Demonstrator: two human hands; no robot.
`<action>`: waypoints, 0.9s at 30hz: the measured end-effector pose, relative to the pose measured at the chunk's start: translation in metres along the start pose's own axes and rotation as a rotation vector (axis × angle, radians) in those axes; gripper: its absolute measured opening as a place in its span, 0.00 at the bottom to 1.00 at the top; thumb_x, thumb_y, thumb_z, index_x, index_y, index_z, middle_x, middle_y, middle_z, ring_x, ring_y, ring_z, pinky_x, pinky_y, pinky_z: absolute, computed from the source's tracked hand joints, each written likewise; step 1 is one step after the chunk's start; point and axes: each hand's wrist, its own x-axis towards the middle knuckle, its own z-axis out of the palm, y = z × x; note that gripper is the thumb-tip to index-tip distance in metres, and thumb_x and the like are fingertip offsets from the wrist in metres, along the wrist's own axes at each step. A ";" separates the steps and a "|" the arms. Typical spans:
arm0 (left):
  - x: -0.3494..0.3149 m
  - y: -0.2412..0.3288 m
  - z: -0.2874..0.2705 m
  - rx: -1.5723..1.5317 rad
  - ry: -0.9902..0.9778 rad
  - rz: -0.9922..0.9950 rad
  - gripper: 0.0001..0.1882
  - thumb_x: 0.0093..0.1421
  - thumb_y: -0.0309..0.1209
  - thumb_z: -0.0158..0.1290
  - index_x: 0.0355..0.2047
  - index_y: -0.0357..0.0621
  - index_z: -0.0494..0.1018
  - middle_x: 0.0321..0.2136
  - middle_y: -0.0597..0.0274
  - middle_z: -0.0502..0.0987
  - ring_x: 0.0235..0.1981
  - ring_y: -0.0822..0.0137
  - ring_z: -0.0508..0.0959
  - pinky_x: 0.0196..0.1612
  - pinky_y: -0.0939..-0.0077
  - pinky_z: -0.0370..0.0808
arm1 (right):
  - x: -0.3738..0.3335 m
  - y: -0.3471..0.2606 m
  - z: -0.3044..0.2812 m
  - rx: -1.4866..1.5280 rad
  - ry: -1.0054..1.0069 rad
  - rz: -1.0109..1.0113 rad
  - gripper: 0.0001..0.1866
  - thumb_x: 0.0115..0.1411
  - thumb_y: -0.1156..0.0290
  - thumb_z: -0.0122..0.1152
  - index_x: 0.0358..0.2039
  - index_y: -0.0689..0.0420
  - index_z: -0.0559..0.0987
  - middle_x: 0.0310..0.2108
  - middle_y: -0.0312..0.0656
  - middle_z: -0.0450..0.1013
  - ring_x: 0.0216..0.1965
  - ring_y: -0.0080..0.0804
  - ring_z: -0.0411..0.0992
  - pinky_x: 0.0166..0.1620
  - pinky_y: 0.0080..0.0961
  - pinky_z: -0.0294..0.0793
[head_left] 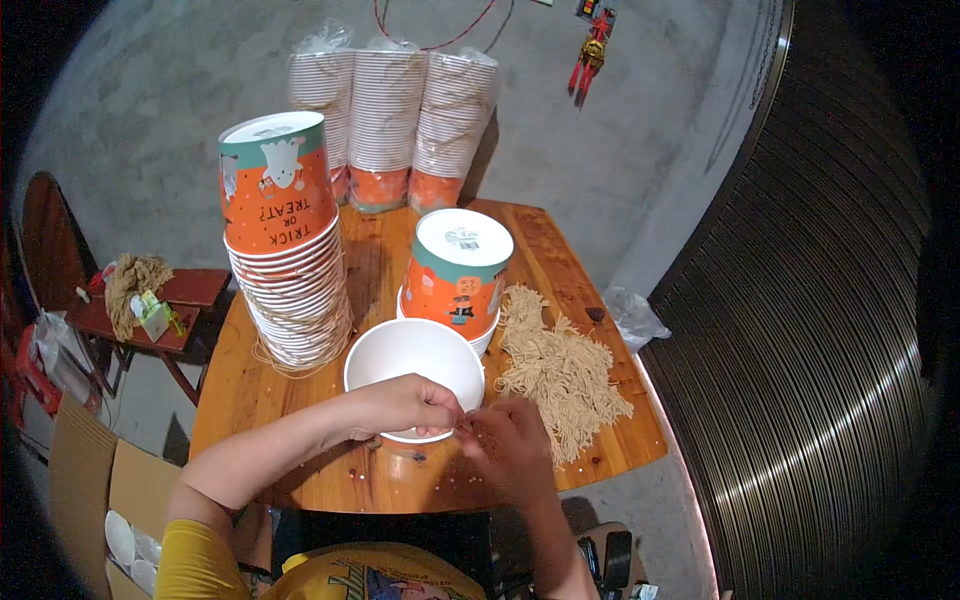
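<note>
A paper bucket (pixel 410 350), white inside, stands upright at the table's near side with its mouth facing up. My left hand (pixel 412 406) reaches across its mouth, fingers closed in a pinch at the near right rim. What the pinch holds is too small to make out. Just beside it, blurred by motion, my right hand (pixel 508 445) has its fingers bent toward the same spot. Right of the bucket lies a loose heap of tan cord pieces (pixel 565 385). Behind it, an orange and green paper bucket (pixel 455 275) sits upside down on others.
A tall stack of upturned buckets (pixel 285 270), cords hanging round their rims, stands at left on the wooden table (pixel 375 250). Several plastic-wrapped bucket stacks (pixel 385 115) stand at the back. A red bench (pixel 195 290) holds more cord. A cardboard box (pixel 140 480) sits lower left.
</note>
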 end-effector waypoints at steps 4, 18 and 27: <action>0.002 -0.003 -0.001 0.010 -0.037 0.039 0.11 0.57 0.27 0.49 0.40 0.39 0.74 0.27 0.74 0.73 0.27 0.82 0.68 0.32 0.88 0.66 | -0.003 -0.004 0.000 -0.119 0.003 -0.038 0.10 0.46 0.72 0.68 0.28 0.55 0.75 0.26 0.40 0.66 0.28 0.38 0.69 0.29 0.31 0.71; -0.005 0.004 0.004 -0.382 -0.058 -0.085 0.12 0.57 0.22 0.48 0.43 0.36 0.67 0.30 0.63 0.75 0.32 0.74 0.80 0.25 0.92 0.68 | -0.016 -0.024 0.021 0.097 0.064 0.077 0.07 0.50 0.73 0.67 0.29 0.54 0.77 0.25 0.39 0.70 0.23 0.30 0.72 0.22 0.25 0.71; -0.005 -0.004 -0.002 -0.382 -0.059 -0.006 0.14 0.55 0.17 0.50 0.43 0.35 0.66 0.32 0.64 0.73 0.34 0.74 0.78 0.32 0.91 0.71 | -0.022 -0.017 0.014 0.166 -0.062 0.151 0.08 0.54 0.69 0.61 0.35 0.56 0.77 0.30 0.44 0.72 0.31 0.42 0.73 0.35 0.36 0.74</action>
